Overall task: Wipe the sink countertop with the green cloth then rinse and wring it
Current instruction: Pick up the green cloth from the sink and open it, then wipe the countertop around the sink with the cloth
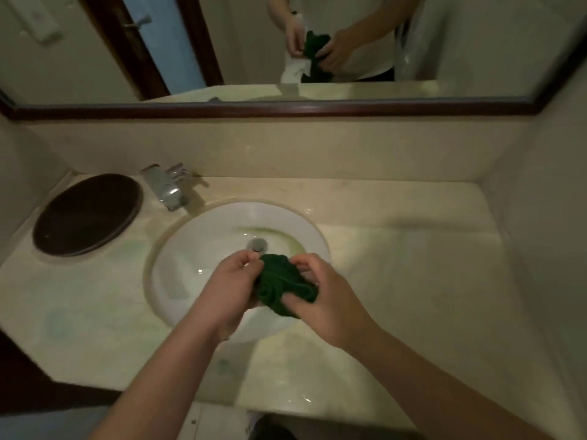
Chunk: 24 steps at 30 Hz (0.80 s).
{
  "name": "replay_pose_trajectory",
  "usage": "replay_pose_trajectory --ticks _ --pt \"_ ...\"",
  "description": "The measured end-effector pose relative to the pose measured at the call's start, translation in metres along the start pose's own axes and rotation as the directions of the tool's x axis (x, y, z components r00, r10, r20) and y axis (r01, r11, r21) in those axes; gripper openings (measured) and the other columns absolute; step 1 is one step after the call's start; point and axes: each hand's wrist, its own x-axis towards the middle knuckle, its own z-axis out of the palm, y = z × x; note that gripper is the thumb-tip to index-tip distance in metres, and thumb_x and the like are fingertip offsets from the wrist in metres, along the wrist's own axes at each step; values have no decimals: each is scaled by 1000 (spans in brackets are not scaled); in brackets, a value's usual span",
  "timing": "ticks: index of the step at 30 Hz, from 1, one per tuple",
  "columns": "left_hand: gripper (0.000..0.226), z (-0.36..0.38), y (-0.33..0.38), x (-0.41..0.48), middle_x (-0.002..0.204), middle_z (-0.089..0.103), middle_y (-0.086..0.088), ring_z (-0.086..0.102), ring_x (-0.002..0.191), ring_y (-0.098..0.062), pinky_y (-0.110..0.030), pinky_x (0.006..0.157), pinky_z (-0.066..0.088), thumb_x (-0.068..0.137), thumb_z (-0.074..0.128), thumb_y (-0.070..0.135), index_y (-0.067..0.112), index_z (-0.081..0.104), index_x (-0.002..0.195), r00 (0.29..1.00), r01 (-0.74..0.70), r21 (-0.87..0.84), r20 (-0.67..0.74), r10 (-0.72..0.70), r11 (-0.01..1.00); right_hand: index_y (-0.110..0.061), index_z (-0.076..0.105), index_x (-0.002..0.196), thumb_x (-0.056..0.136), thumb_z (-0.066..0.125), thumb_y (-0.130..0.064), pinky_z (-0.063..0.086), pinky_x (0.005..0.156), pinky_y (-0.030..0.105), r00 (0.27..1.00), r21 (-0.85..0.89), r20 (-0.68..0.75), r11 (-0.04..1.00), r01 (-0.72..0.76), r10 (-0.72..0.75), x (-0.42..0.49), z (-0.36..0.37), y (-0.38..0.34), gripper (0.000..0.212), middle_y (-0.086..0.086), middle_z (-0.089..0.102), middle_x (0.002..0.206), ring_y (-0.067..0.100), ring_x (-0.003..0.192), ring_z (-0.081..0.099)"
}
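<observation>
Both hands grip green cloth (282, 289) over sink (197, 246).

The light is dim, with a warm yellow-green cast all over. The sink basin (203, 249) is the brightest surface and carries small white glints on its wall left of the drain (258, 244). More small glints sit on the table (397, 249) in front of the basin. The faucet (168, 188) behind and left of the basin also glints, and it is smeared by blur. A soft dark patch lies on the table right of the basin. The green cloth (282, 287) over the basin reads nearly black in its folds. Behind the basin, the frame of the mirror (476, 42) bows from wide-angle distortion, and its reflection is soft. The corners farthest from the basin fall off dark.
</observation>
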Motion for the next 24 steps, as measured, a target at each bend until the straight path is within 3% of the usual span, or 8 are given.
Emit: replay_pose_trajectory --ticks 4,8,11,12,14,17,21,24 --pt "17 63 -12 -16 64 65 -5 61 54 -15 -28 49 49 100 44 11 11 52 85 996 31 19 81 -32 999 -22 66 103 95 54 -21 45 70 8 987 -81 -148 994 -76 63 -36 -55 38 14 -9 69 88 -1 78 62" --pt "19 105 -16 -13 80 66 -5 59 68 -19 -26 56 46 100 45 18 8 60 92 983 44 127 171 -65 991 -25 61 96 100 46 -24 41 66 12 969 -44 -160 979 -198 188 -51 -99 58 15 -14 61 83 -4 77 56" --pt "44 124 -21 -9 105 73 -12 70 95 -23 -36 82 53 99 41 45 12 67 109 915 226 -10 344 -209 974 -27 60 98 102 39 -30 46 73 24 929 126 -206 950 -286 307 -60 -125 62 21 -11 62 90 2 85 58" --pt "44 128 -27 -7 110 72 -13 70 100 -24 -37 86 54 97 44 50 15 66 113 884 213 31 421 -206 977 -26 61 98 102 38 -32 48 75 27 918 162 -206 937 -309 338 -63 -131 63 25 -8 64 91 6 87 60" --pt "34 135 -39 -6 113 69 -16 69 101 -27 -35 82 56 91 61 35 19 61 121 840 120 136 514 -174 983 -23 65 101 102 37 -35 50 74 26 905 189 -192 919 -347 381 -69 -142 65 31 -5 66 93 10 88 62" --pt "24 150 -50 -5 102 71 -19 71 92 -29 -33 72 55 93 58 10 16 63 116 876 170 70 446 -184 983 -21 67 104 101 41 -37 50 73 25 888 136 -223 915 -380 402 -80 -159 77 30 -6 67 95 8 89 62" --pt "19 177 -61 8 91 72 -12 68 76 -19 -26 61 51 99 48 17 15 66 103 926 71 158 356 -124 985 -16 66 102 98 47 -40 52 79 35 852 -9 -268 883 -468 449 -82 -179 104 31 1 68 95 19 91 64" --pt "23 190 -74 28 98 67 -9 63 77 -19 -29 62 52 99 44 24 11 60 109 960 -29 347 272 -71 937 -15 56 123 94 49 -47 51 87 41 749 -254 -406 722 -643 524 -71 -196 131 45 11 63 119 31 106 59"
